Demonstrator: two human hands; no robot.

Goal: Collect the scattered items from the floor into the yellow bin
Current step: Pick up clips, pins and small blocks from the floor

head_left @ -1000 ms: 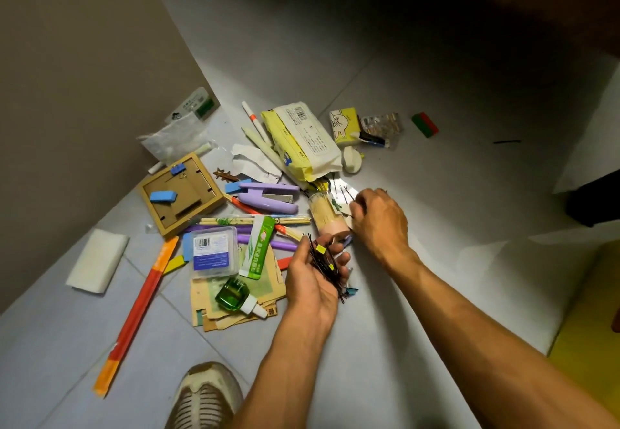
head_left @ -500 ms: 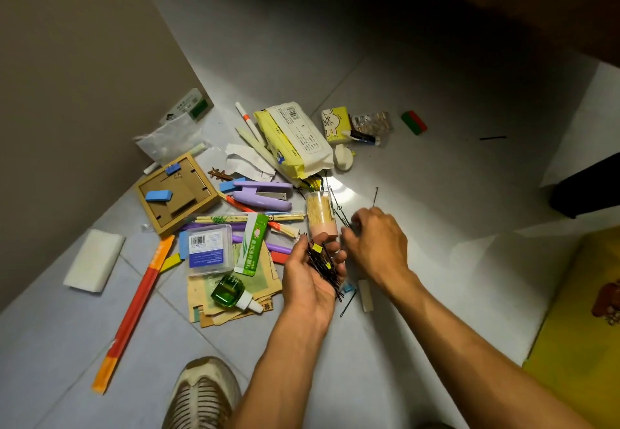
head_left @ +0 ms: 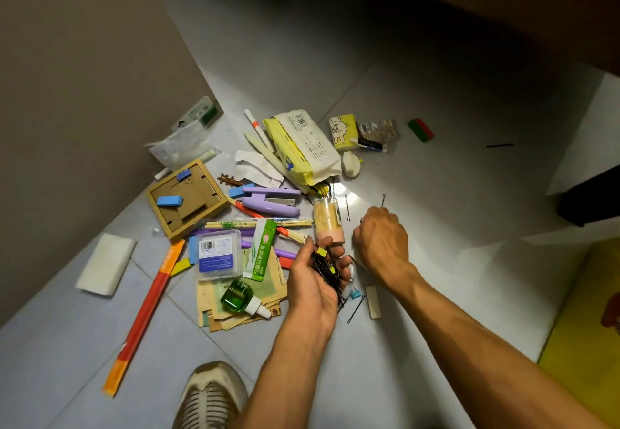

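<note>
Two hands busy: left hand [head_left: 315, 281] fingers curl round a hairpin bundle [head_left: 327, 271] beside the toothpick jar [head_left: 327, 219], right hand [head_left: 382, 244] fingers pinch down right of it, contents unclear; sweep the stray pins [head_left: 355, 309], then cross to the yellow bin [head_left: 583, 338], far right.

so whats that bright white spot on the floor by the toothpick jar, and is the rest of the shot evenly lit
Head view: the spot is glare on the glossy floor tile beside the toothpick jar; the far floor and top right fall into dark shadow; wide-angle bending curves the wall edge; the hands stay fairly sharp.
</note>
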